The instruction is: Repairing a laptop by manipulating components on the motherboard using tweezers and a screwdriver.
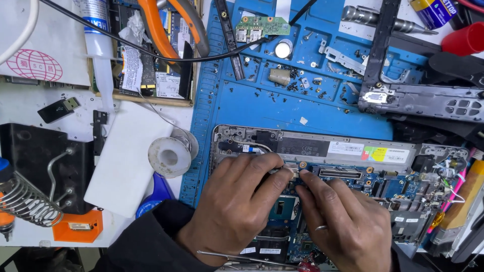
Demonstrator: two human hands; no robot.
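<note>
Two hands work at the bottom centre of the frame, both over one opened laptop (353, 166) that lies with its circuit board bared on the blue mat (262, 106). The left hand (232, 206) comes out of a dark sleeve (146, 242); its fingers (275, 174) are drawn together, tips pressed down at a small connector (292, 168) near the board's upper edge. The right hand (348, 221) wears one ring (320, 228); its fingers (305, 184) are likewise close together, the forefinger tip touching the board just beside the same connector, so the two hands' tips nearly meet. Whether anything is pinched between them cannot be told. One pair of tweezers (242, 258) lies at the bottom edge under the left wrist.

The laptop's board is blue-green, with one square chip (283, 207) showing between the hands, and a grey strip with labels along its far side.

Left of the hands, on the white surface (30, 106), stand one solder spool (170, 153), one white block (126, 156) and one coiled iron stand (25, 201). Farther up, many loose screws (295, 83) dot the mat, with one small green board (257, 25) at top centre and one orange-handled pair of pliers (171, 25) at upper left
</note>
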